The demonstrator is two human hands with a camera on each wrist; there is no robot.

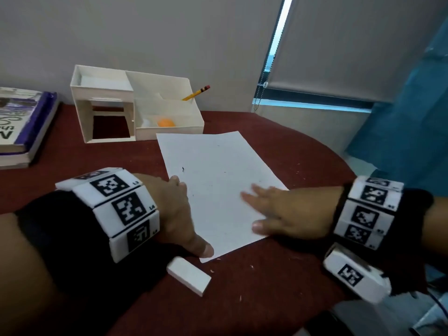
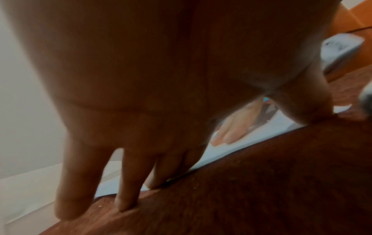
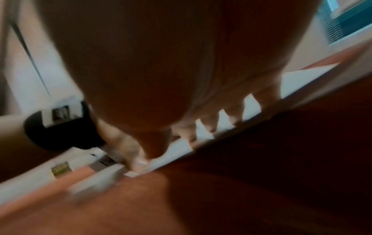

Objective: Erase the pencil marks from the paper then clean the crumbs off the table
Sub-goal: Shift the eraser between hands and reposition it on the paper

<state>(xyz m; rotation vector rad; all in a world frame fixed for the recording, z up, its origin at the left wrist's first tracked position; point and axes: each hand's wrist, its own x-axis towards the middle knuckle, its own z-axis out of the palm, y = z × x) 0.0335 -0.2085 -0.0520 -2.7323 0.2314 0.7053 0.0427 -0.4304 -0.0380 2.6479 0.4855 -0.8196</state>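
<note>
A white sheet of paper (image 1: pixel 215 180) lies on the dark red table (image 1: pixel 291 287), with a small dark pencil mark (image 1: pixel 183 169) near its left edge. My left hand (image 1: pixel 179 209) rests flat on the paper's left edge, its fingers (image 2: pixel 128 179) straight and its thumb at the near corner. My right hand (image 1: pixel 274 212) lies flat on the paper's right side with its fingers (image 3: pixel 233 117) spread. A white eraser (image 1: pixel 189 275) lies loose on the table just in front of the left hand. Small pale crumbs (image 1: pixel 252 266) are scattered on the table near the paper.
A white desk organizer (image 1: pixel 126 105) stands behind the paper, holding a yellow pencil (image 1: pixel 196 93) and an orange ball (image 1: pixel 166 122). Stacked books (image 1: pixel 21 124) lie at the far left. The table's rounded edge (image 1: pixel 339 154) curves at the right, near a blue curtain (image 1: pixel 412 112).
</note>
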